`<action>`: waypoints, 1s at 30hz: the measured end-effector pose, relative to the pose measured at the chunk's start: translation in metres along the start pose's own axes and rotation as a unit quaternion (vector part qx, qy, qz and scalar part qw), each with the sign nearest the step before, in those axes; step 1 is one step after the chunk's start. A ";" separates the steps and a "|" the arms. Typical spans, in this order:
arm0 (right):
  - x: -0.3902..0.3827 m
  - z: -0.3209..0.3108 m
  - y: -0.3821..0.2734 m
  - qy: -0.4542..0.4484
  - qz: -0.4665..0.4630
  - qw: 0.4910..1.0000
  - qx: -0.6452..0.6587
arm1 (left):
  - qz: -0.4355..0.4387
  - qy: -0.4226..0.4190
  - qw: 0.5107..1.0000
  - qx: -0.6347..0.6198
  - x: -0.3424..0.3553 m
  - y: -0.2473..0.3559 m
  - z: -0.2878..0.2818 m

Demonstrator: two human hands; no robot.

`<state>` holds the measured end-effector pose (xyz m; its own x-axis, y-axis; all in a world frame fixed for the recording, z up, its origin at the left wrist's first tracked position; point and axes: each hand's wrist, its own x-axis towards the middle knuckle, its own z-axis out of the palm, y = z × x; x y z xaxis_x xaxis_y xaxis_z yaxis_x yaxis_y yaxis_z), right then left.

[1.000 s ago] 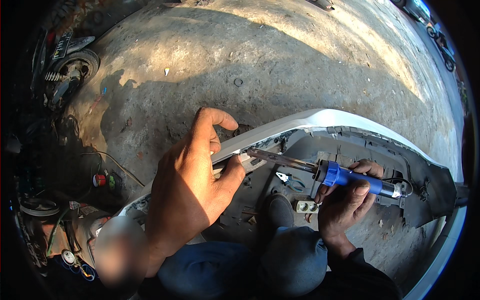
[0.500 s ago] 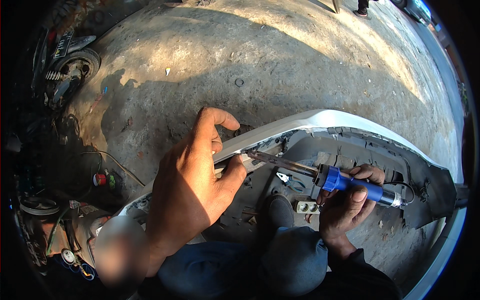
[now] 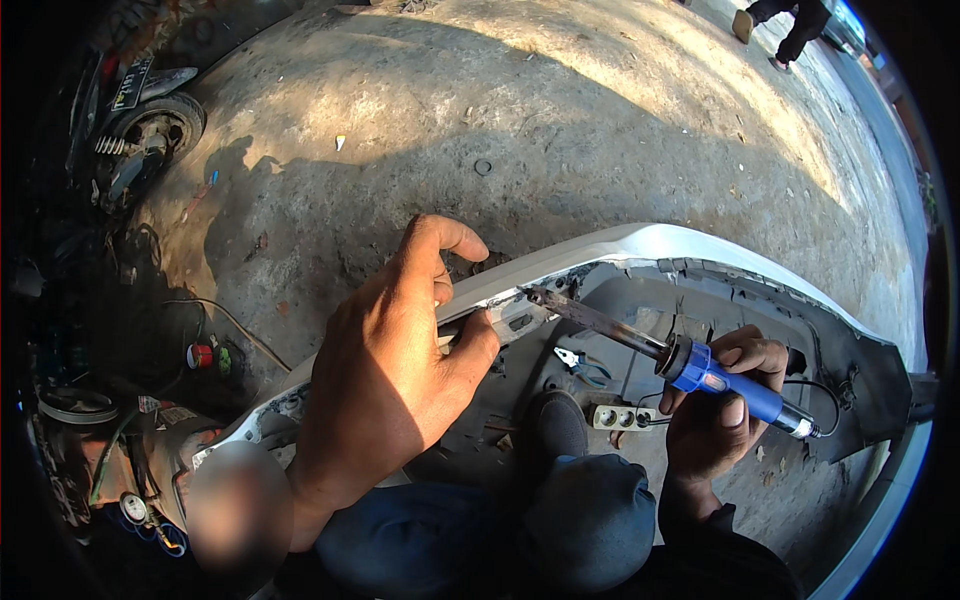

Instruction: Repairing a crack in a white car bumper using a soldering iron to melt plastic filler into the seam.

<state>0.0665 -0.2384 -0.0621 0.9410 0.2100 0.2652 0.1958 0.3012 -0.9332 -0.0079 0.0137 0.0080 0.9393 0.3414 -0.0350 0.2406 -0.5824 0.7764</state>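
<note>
My left hand [image 3: 385, 380] grips the edge of a white car bumper [image 3: 650, 240], thumb at its inner rim and index finger curled above. My right hand [image 3: 708, 440] holds a blue-handled soldering iron [image 3: 745, 393]. Its dark metal tip rests at the bumper's cracked inner seam, just right of my left thumb. The bumper curves around me with its dark inner side facing me. Inside that curve, below the iron, lie pliers [image 3: 585, 368] and a white power strip [image 3: 610, 416], beside my shoe [image 3: 560, 430].
A motorbike wheel [image 3: 170, 135] stands at upper left. A red can [image 3: 200, 355], a cable and a pressure gauge [image 3: 135, 508] lie at left among clutter. At top right, another person's legs [image 3: 800, 35] are on the concrete, a vehicle behind.
My right hand and the iron have shifted right, the tip further along the seam and the handle slightly lower. Another person's legs have come into view at top right.
</note>
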 end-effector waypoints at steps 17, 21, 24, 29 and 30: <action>0.023 -0.005 -0.008 -0.089 -0.011 0.995 0.045 | 0.013 0.007 1.000 -0.017 0.000 -0.005 0.001; 0.026 -0.005 -0.010 -0.027 0.019 0.994 0.107 | -0.003 0.011 1.000 0.006 -0.001 0.000 0.002; 0.025 -0.006 -0.012 0.013 0.001 0.989 0.144 | 0.001 0.021 1.000 0.016 -0.003 -0.002 0.002; 0.017 -0.012 -0.011 0.011 -0.062 0.987 0.148 | 0.017 0.013 1.000 0.020 0.002 -0.002 0.002; 0.016 -0.006 -0.013 0.023 -0.076 0.984 0.158 | 0.012 0.014 1.000 0.022 0.002 -0.003 0.002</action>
<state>0.0806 -0.2448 -0.0474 0.9209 0.0999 0.3769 0.2461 0.6008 -0.7606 -0.0062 0.0143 0.0042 0.9378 0.3471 0.0006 0.2298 -0.6222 0.7484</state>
